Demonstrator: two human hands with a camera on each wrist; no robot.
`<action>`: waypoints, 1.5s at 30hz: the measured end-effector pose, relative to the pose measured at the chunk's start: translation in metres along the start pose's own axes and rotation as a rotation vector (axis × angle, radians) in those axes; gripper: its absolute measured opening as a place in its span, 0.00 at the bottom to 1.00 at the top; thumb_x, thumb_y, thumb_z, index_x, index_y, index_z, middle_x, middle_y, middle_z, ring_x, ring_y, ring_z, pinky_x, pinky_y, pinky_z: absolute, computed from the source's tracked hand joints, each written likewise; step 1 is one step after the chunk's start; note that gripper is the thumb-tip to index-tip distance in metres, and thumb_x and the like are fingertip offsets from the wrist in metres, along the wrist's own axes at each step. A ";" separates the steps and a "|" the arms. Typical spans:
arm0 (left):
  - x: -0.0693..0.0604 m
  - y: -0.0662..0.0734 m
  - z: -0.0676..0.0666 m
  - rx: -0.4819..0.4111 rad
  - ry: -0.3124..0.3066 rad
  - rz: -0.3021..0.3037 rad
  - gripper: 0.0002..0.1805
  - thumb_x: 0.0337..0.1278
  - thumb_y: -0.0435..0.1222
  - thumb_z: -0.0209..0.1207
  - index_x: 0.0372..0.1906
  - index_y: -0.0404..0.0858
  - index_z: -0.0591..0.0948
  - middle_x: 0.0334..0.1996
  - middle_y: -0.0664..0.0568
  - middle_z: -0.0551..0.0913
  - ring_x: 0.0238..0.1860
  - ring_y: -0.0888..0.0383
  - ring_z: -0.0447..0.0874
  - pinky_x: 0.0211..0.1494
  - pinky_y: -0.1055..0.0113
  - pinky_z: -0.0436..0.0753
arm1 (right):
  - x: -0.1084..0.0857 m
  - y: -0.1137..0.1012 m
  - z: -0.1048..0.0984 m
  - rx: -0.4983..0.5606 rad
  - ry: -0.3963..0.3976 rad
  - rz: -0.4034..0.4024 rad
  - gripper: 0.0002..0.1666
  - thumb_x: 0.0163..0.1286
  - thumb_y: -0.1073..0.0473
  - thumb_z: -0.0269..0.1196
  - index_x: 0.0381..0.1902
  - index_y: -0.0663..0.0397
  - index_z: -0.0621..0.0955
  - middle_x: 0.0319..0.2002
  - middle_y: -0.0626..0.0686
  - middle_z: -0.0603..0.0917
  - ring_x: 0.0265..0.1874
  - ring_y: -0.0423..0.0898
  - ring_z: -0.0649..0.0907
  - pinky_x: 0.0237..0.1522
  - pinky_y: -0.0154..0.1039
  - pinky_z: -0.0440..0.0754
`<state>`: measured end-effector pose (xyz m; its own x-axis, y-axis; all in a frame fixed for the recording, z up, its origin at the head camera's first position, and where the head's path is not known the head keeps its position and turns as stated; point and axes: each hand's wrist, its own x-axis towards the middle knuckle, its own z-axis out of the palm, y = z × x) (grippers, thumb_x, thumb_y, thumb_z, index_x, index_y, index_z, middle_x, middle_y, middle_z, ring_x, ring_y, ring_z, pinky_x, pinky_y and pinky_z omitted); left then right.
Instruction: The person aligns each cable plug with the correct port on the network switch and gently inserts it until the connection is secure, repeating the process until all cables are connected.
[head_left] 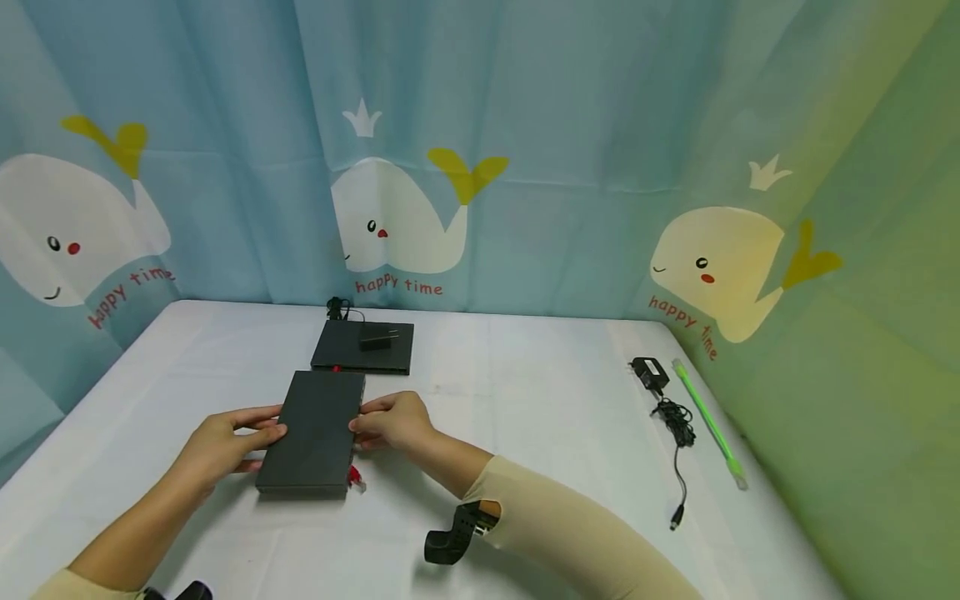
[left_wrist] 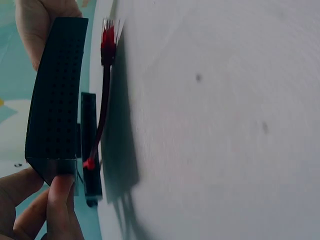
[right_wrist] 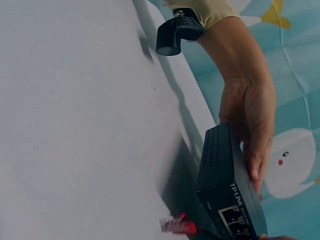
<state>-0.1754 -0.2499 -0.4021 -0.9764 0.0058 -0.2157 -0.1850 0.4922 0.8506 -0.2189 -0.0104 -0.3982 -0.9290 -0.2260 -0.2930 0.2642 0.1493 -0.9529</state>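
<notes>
Both hands hold a black TP-LINK network switch [head_left: 315, 433] a little above the white table. My left hand [head_left: 213, 446] grips its left edge, thumb near the top and fingers lower down. On the opposite edge, my right hand [head_left: 401, 421] pinches the case with thumb and fingers. Ethernet ports [right_wrist: 232, 222] show on one side in the right wrist view, and small vent holes cover another side. A dark network cable [left_wrist: 106, 95] with red ends lies close beside the switch; part of it is hidden under the switch in the head view.
Behind the switch lies a flat black device [head_left: 337, 346] with a black power adapter [head_left: 377, 337] on top. At the table's right are another adapter [head_left: 649, 373] with its coiled cord [head_left: 675, 421] and a green stick [head_left: 708, 421]. A whale-print curtain [head_left: 562, 167] hangs behind.
</notes>
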 end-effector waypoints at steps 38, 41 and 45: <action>0.022 0.031 0.070 -0.087 0.000 0.050 0.29 0.60 0.38 0.67 0.64 0.31 0.76 0.49 0.38 0.82 0.34 0.62 0.86 0.31 0.68 0.88 | -0.005 0.015 -0.073 -0.038 0.037 0.041 0.17 0.61 0.70 0.68 0.48 0.71 0.83 0.37 0.62 0.89 0.26 0.43 0.87 0.33 0.38 0.89; 0.023 0.033 0.075 -0.090 0.004 0.059 0.28 0.60 0.38 0.67 0.63 0.30 0.76 0.46 0.39 0.82 0.29 0.62 0.84 0.28 0.69 0.87 | -0.007 0.016 -0.078 -0.031 0.039 0.048 0.18 0.60 0.70 0.68 0.49 0.71 0.83 0.37 0.61 0.89 0.26 0.43 0.86 0.33 0.38 0.89; 0.025 0.035 0.082 -0.082 0.005 0.070 0.27 0.60 0.37 0.66 0.62 0.30 0.77 0.43 0.42 0.82 0.28 0.61 0.84 0.27 0.69 0.87 | -0.009 0.017 -0.085 -0.022 0.042 0.054 0.18 0.61 0.70 0.68 0.49 0.71 0.82 0.35 0.58 0.89 0.26 0.43 0.86 0.33 0.38 0.89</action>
<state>-0.1971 -0.1613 -0.4163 -0.9878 0.0331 -0.1523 -0.1247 0.4181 0.8998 -0.2281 0.0762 -0.4048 -0.9239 -0.1762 -0.3397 0.3088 0.1809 -0.9338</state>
